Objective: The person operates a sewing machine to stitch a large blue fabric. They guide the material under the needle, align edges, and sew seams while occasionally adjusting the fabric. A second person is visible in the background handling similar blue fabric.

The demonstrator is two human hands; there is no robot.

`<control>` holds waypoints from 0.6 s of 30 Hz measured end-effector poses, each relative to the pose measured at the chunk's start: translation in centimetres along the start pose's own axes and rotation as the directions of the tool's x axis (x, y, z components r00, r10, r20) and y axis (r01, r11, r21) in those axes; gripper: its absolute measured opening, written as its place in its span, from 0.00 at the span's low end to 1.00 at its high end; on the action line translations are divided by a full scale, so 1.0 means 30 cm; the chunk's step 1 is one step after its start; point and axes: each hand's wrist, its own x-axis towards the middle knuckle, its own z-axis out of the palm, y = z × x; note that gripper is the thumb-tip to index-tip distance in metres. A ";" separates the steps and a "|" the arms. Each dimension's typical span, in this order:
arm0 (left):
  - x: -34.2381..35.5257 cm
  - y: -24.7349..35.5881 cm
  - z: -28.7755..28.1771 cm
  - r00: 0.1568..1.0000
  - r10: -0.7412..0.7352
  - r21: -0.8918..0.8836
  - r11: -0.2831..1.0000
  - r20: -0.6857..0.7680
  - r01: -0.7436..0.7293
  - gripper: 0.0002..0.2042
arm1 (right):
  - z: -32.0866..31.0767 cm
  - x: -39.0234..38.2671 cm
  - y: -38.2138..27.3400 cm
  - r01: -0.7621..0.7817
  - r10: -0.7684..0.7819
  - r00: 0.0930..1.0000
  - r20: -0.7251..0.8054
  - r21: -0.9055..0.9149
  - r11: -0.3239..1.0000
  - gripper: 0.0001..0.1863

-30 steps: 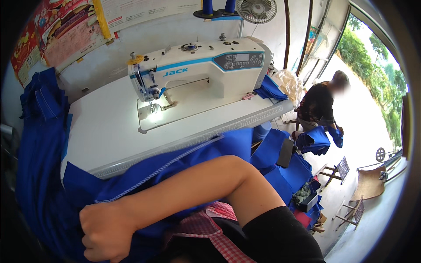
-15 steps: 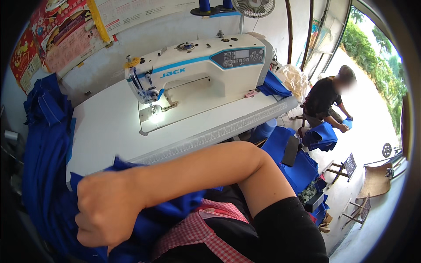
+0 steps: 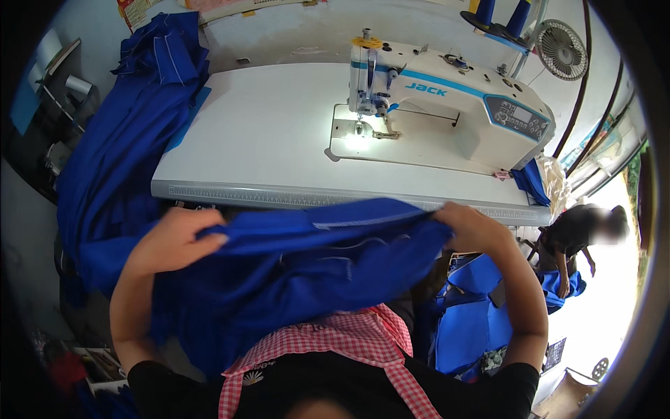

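Observation:
A piece of blue cloth with white stitched seams (image 3: 307,258) is spread between my two hands, in front of the table's near edge and above my lap. Its left end is gripped by my left hand (image 3: 178,237), thumb and fingers closed. My right hand (image 3: 474,229) pinches the upper right corner, fingers bent around the edge. Parts of the cloth are smeared by motion. Behind it stands a white sewing machine (image 3: 447,105) with a blue stripe, its lamp lit over the needle plate. No cloth lies under the needle.
A long pile of blue cloth (image 3: 132,133) hangs over the table's left end. The white tabletop (image 3: 272,126) has a ruler strip along its front. Blue pieces (image 3: 464,335) are stacked low on the right. Beyond, a person (image 3: 576,234) bends over blue cloth. A small fan (image 3: 560,50) is at upper right.
My right arm, which crossed in front of me to the left, has swung back to the right. The cloth is now stretched between both hands. The view has turned left.

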 end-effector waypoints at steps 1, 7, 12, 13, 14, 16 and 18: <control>0.052 -0.010 0.039 0.994 0.074 -0.096 0.993 0.074 -0.067 0.12 | -0.017 -0.005 -0.021 -0.042 0.040 0.999 0.027 0.077 0.996 0.25; 0.235 0.030 0.108 0.911 0.285 -0.576 0.814 0.299 -0.066 0.14 | -0.096 0.105 -0.292 0.272 -0.112 0.905 -0.411 0.354 0.895 0.29; 0.260 0.024 0.083 0.847 0.386 -0.576 0.808 0.365 -0.120 0.17 | 0.038 0.247 -0.277 0.246 -0.159 0.967 -0.198 0.567 0.786 0.18; 0.247 0.007 0.079 0.820 0.347 -0.579 0.815 0.455 -0.024 0.20 | 0.039 0.260 -0.261 0.106 -0.130 0.991 -0.015 0.673 0.732 0.15; 0.246 -0.025 0.079 0.806 0.404 -0.481 0.860 0.433 -0.173 0.21 | 0.039 0.259 -0.243 0.094 -0.109 0.994 -0.032 0.764 0.638 0.13; 0.217 -0.122 0.104 0.770 0.323 -0.492 0.870 0.550 -0.013 0.24 | 0.022 0.237 -0.189 0.083 -0.064 0.996 -0.061 0.900 0.428 0.09; 0.144 -0.237 0.161 0.830 0.216 -0.507 0.857 0.514 0.091 0.26 | -0.018 0.219 -0.133 0.139 0.032 0.989 -0.146 0.976 0.166 0.10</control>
